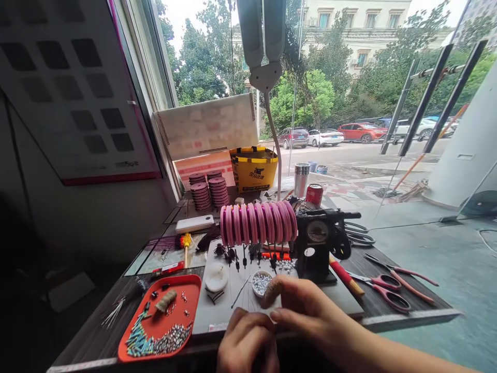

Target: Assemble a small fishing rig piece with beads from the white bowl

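- Behind the window glass lie a street, parked cars and trees; my worktop (388,311) stands right against it.
- My left hand (246,339) is curled shut near the front edge, fingers together; whether it grips anything I cannot tell.
- My right hand (306,311) touches it, thumb tip wrapped in tape, fingers pinched together.
- Just beyond sits a small bowl of beads (261,282) on a white board (233,305).
- Left of that lies an orange tray (163,321) of small parts.
- Farther back, a row of pink spools (258,223) joins a black winding machine (318,246); red-handled scissors (388,290) lie to the right.
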`<state>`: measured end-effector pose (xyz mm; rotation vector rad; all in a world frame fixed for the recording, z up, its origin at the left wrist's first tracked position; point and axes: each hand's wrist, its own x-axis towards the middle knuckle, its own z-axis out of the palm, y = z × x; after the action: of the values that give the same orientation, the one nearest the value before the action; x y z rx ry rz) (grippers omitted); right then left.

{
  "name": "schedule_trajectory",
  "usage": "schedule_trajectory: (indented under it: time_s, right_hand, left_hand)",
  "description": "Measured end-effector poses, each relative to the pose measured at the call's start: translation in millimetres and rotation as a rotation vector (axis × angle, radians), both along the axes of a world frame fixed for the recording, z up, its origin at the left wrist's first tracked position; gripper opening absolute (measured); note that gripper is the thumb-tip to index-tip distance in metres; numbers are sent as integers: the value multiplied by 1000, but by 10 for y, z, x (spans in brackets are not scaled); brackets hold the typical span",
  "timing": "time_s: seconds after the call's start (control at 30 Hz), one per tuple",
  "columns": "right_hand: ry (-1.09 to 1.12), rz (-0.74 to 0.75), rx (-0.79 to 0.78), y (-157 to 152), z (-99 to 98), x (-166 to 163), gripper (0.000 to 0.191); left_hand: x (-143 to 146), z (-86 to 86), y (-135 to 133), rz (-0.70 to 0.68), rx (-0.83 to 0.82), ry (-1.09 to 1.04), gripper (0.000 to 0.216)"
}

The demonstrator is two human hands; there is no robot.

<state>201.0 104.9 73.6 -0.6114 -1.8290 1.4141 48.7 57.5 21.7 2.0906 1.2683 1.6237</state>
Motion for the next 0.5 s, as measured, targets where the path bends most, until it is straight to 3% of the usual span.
schedule_trajectory:
  time_s: [0.07, 0.13, 0.17, 0.23, 0.3, 0.37, 0.43, 0.5]
  right_hand:
    - [-157, -44, 511, -43, -51, 81, 14]
    - [-298, -34, 1007, -76, -106, 142, 30]
    - [-334, -42, 1195, -86, -132, 161, 40]
    - [-348, -106, 1414, -95, -179, 176, 54]
    - [-317, -141, 1455, -96, -220, 166, 60]
    - [-284, -120, 1393, -95, -256, 142, 62]
    - [-233, -89, 1291, -97, -268, 113, 60]
    - [-160, -45, 1080, -98, -227, 81, 53]
  left_hand:
    - [-39, 36, 24, -262, -581, -496, 11]
    - [-38, 60, 26, -435, -996, -947, 3]
    - [-24, 70, 19, -481, -1096, -1103, 4]
    - [13, 86, -3, -523, -1168, -1238, 9]
    - [41, 98, -16, -551, -1187, -1250, 10]
    - [46, 106, -9, -514, -1150, -1204, 12]
    - [34, 117, 6, -376, -973, -974, 13]
    - [29, 127, 9, -212, -729, -628, 14]
